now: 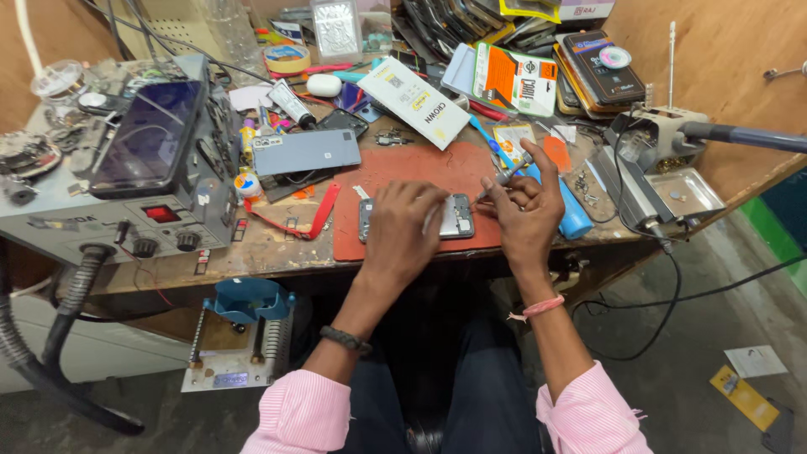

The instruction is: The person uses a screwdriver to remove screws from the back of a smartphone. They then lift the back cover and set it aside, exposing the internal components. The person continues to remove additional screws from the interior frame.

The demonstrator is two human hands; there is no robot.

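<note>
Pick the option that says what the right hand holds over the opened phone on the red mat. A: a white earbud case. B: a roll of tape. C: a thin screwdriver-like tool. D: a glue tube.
C: the right hand grips a thin grey screwdriver-like tool with its tip angled down towards the opened phone, which the left hand steadies on the red mat.
</note>
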